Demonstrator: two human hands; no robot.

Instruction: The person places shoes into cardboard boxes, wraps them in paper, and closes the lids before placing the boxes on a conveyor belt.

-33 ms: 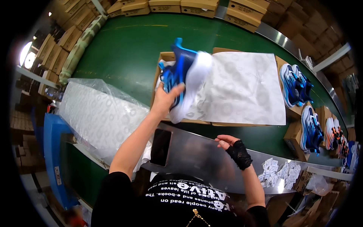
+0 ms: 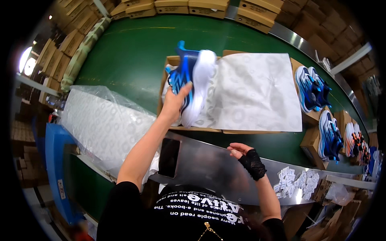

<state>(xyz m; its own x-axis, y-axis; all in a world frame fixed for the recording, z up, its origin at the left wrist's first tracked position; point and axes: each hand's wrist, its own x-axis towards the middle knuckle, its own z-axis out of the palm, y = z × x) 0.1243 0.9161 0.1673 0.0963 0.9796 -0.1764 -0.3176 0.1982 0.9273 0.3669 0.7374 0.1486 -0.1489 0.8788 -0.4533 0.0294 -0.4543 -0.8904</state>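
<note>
My left hand [image 2: 175, 101] grips a blue sneaker [image 2: 200, 86] with a thick white sole, fingers on the upper and thumb near the sole. The sneaker is turned on its side above an open cardboard shoebox [image 2: 162, 90]. From that box, white patterned tissue paper [image 2: 257, 92] spreads out to the right over more cardboard. Over the metal edge of the bench, my right hand [image 2: 242, 152] has its fingers drawn together against the thumb; whatever may be between them is too small to make out. A black lace fingerless glove [image 2: 253, 165] covers its palm and wrist.
A dark phone [image 2: 169, 157] lies on the metal ledge. Small white slips [image 2: 295, 182] are heaped to the right. Wrapped tissue sheets [image 2: 106, 120] lie at left. Blue sneakers [image 2: 307, 89] and orange-white ones [image 2: 353, 138] stand on boxes at right. Stacked shoeboxes [image 2: 172, 6] line the far edge.
The sneaker has shifted slightly left and stands a little more upright in my left hand. My right hand has barely moved.
</note>
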